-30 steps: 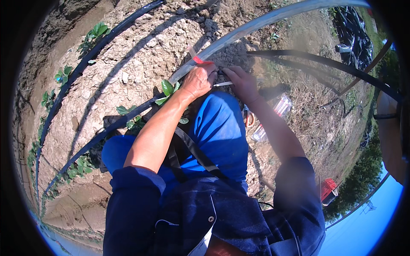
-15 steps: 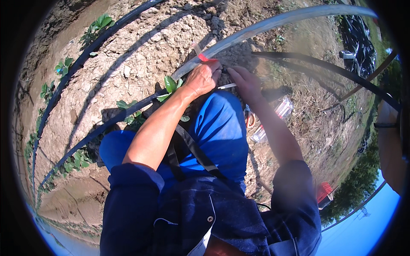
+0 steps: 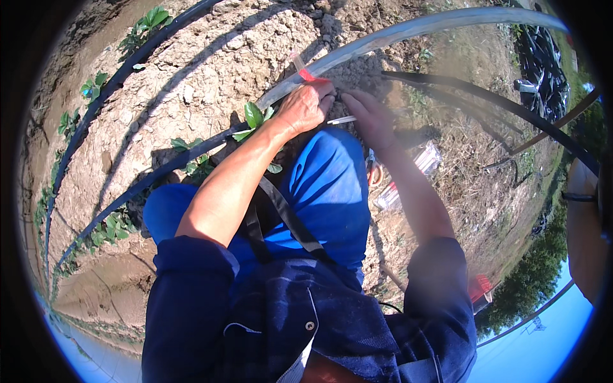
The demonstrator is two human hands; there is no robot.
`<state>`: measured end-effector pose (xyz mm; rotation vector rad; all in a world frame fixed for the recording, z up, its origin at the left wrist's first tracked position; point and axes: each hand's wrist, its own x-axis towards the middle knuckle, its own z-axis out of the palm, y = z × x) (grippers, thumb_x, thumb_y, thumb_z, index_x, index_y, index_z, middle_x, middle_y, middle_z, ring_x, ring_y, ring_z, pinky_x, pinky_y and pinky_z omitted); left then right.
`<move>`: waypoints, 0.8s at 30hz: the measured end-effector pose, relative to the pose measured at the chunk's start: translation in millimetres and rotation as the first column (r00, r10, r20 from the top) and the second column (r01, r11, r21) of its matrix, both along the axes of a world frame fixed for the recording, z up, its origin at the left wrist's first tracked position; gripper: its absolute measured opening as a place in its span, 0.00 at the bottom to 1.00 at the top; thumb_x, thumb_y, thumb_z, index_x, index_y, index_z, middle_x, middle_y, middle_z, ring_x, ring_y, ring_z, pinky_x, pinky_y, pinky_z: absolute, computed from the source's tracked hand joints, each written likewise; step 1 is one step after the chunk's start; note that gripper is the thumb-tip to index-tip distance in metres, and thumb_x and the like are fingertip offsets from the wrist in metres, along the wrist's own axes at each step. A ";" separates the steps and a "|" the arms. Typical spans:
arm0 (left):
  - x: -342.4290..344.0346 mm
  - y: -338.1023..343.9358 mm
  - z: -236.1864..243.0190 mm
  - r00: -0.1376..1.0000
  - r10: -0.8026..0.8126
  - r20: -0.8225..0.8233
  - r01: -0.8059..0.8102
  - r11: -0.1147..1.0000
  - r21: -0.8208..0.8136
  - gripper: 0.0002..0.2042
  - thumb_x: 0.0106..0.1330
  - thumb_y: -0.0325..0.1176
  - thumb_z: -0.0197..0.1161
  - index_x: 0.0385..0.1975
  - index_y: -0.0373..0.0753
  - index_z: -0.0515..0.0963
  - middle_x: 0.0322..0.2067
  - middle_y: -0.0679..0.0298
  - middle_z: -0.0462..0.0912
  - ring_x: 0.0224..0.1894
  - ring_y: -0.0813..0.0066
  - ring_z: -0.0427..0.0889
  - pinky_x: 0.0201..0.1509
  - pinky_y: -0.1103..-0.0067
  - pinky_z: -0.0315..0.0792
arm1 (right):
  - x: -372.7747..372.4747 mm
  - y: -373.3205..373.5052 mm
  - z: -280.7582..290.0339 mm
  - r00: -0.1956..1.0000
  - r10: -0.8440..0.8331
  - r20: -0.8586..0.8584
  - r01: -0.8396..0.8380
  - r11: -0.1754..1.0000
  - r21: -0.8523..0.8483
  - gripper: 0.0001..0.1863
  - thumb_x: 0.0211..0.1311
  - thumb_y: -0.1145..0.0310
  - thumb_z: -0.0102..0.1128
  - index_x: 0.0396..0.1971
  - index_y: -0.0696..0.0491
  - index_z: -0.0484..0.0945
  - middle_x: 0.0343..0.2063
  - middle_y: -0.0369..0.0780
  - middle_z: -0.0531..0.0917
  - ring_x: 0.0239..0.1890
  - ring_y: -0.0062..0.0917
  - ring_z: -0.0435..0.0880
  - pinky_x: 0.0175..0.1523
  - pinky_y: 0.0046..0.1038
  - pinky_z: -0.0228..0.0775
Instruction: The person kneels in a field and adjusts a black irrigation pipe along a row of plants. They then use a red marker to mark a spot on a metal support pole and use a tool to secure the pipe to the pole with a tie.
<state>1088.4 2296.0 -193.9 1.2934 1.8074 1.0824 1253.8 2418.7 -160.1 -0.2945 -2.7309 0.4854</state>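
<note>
Left hand (image 3: pixel 305 107) closed around the grey hoop pipe (image 3: pixel 408 29) where the red tape strip (image 3: pixel 305 73) sits; fingers wrapped on pipe and tape together, loose end of the strip poking up above the knuckles. Right hand (image 3: pixel 371 120) just beside it, fingers bent over the soil under the pipe; a thin white stick (image 3: pixel 343 119) lies between the two hands, but I cannot tell whether the right fingers pinch it or merely rest by it.

Change over the last second: little. Both hands stay at the same spot on the pipe; the view has only drifted slightly. I judge the tape is being held in place, not yet released.

Nearby: black drip hose (image 3: pixel 159 172) across the clods, small green seedling (image 3: pixel 254 117) by my left wrist, clear packets (image 3: pixel 408 175) on the ground to the right.
</note>
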 end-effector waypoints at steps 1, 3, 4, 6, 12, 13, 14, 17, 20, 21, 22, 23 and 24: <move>-0.1 0.9 0.5 1.000 0.003 0.005 -0.003 1.000 0.018 0.07 0.66 0.34 0.58 0.34 0.37 0.77 0.31 0.48 0.82 0.36 0.43 0.81 0.39 0.56 0.73 | -0.8 -2.7 -2.0 0.998 -0.056 0.041 0.058 0.997 -0.055 0.17 0.53 0.74 0.63 0.45 0.50 0.80 0.44 0.40 0.84 0.39 0.34 0.86 0.39 0.31 0.80; -0.5 0.8 1.6 0.999 0.000 0.044 0.000 1.000 0.004 0.06 0.66 0.33 0.59 0.34 0.38 0.77 0.32 0.48 0.82 0.37 0.43 0.81 0.39 0.56 0.73 | -0.4 -4.9 -5.4 0.984 -0.126 0.124 0.145 0.977 -0.156 0.17 0.53 0.73 0.64 0.46 0.50 0.80 0.44 0.41 0.84 0.39 0.36 0.86 0.41 0.32 0.80; -0.8 0.4 2.2 0.998 0.000 0.062 0.000 1.000 -0.002 0.06 0.66 0.33 0.59 0.34 0.38 0.77 0.32 0.49 0.82 0.37 0.43 0.81 0.39 0.57 0.73 | 0.1 -5.4 -7.2 0.976 -0.141 0.164 0.173 0.964 -0.203 0.17 0.54 0.73 0.64 0.46 0.50 0.80 0.43 0.42 0.84 0.40 0.37 0.86 0.42 0.33 0.80; 0.2 -0.3 2.7 0.999 0.002 0.043 -0.001 1.000 -0.021 0.05 0.66 0.33 0.59 0.34 0.38 0.77 0.32 0.49 0.82 0.37 0.43 0.81 0.39 0.57 0.73 | -0.2 -6.8 -7.1 0.945 -0.198 0.260 0.286 0.886 -0.366 0.18 0.53 0.74 0.64 0.47 0.52 0.79 0.42 0.43 0.84 0.42 0.36 0.85 0.46 0.33 0.78; -0.2 0.0 0.2 1.000 0.004 0.027 -0.004 1.000 0.010 0.05 0.66 0.32 0.59 0.35 0.38 0.76 0.32 0.49 0.82 0.37 0.43 0.81 0.39 0.56 0.73 | -3.6 -5.8 -10.7 0.929 -0.238 0.283 0.370 0.587 -0.720 0.20 0.53 0.74 0.63 0.49 0.55 0.78 0.38 0.45 0.85 0.41 0.31 0.85 0.45 0.30 0.76; -0.4 -0.2 -0.6 1.000 0.003 0.030 -0.004 1.000 0.009 0.05 0.66 0.33 0.59 0.35 0.38 0.76 0.31 0.49 0.82 0.37 0.43 0.81 0.39 0.56 0.73 | -8.9 -8.1 -5.4 0.937 -0.227 0.266 0.348 0.529 -0.774 0.20 0.53 0.73 0.65 0.49 0.56 0.78 0.38 0.44 0.85 0.40 0.29 0.85 0.46 0.30 0.75; -0.4 -0.3 -1.2 0.999 0.003 0.043 -0.003 1.000 -0.002 0.05 0.65 0.32 0.59 0.35 0.38 0.76 0.32 0.50 0.82 0.37 0.44 0.81 0.40 0.58 0.73 | -13.0 -9.6 -1.7 0.944 -0.216 0.248 0.323 0.468 -0.823 0.20 0.54 0.72 0.66 0.48 0.57 0.79 0.37 0.44 0.86 0.40 0.27 0.85 0.46 0.30 0.75; 0.2 -0.1 2.8 0.998 -0.002 0.064 0.004 1.000 -0.025 0.05 0.65 0.31 0.60 0.35 0.37 0.77 0.32 0.51 0.81 0.38 0.46 0.81 0.41 0.61 0.73 | -14.9 -8.6 -1.7 0.866 -0.235 0.441 0.500 0.438 -0.747 0.18 0.56 0.68 0.69 0.45 0.57 0.81 0.39 0.42 0.86 0.41 0.25 0.84 0.48 0.29 0.75; -1.2 -0.6 2.7 0.998 -0.009 0.057 0.010 1.000 -0.024 0.05 0.65 0.30 0.59 0.35 0.37 0.77 0.32 0.51 0.81 0.39 0.46 0.81 0.42 0.61 0.73 | -13.5 -6.5 -2.5 0.894 -0.225 0.388 0.446 0.536 -0.717 0.16 0.56 0.65 0.71 0.42 0.57 0.83 0.39 0.42 0.86 0.42 0.25 0.84 0.48 0.28 0.75; -1.9 0.0 1.8 0.998 -0.013 0.056 0.014 1.000 -0.020 0.05 0.65 0.30 0.59 0.35 0.37 0.77 0.32 0.51 0.81 0.39 0.46 0.81 0.42 0.61 0.73 | -11.6 -5.9 -3.8 0.902 -0.223 0.369 0.429 0.552 -0.715 0.15 0.56 0.66 0.71 0.41 0.57 0.83 0.39 0.42 0.86 0.42 0.24 0.84 0.49 0.28 0.75; -1.9 0.4 1.2 0.998 -0.018 0.056 0.019 1.000 -0.015 0.05 0.65 0.30 0.59 0.35 0.37 0.77 0.33 0.51 0.81 0.39 0.46 0.81 0.42 0.61 0.73 | -10.2 -5.2 -5.5 0.911 -0.221 0.349 0.411 0.568 -0.713 0.15 0.56 0.66 0.70 0.41 0.57 0.83 0.39 0.42 0.86 0.42 0.24 0.84 0.49 0.27 0.75; -1.2 0.6 0.8 0.998 -0.028 0.053 0.029 0.999 -0.021 0.05 0.65 0.30 0.59 0.36 0.37 0.77 0.33 0.51 0.81 0.39 0.46 0.81 0.42 0.61 0.73 | -8.4 -4.8 -6.9 0.919 -0.219 0.329 0.394 0.584 -0.710 0.14 0.57 0.67 0.70 0.41 0.57 0.83 0.38 0.42 0.86 0.42 0.24 0.84 0.49 0.27 0.75; -2.3 -0.3 1.1 0.998 -0.034 0.048 0.035 0.999 -0.030 0.05 0.65 0.30 0.59 0.36 0.37 0.77 0.33 0.51 0.82 0.40 0.46 0.81 0.43 0.61 0.74 | -11.1 -5.9 -4.3 0.919 -0.213 0.332 0.393 0.560 -0.729 0.14 0.57 0.67 0.69 0.41 0.57 0.83 0.39 0.42 0.86 0.42 0.24 0.84 0.49 0.27 0.75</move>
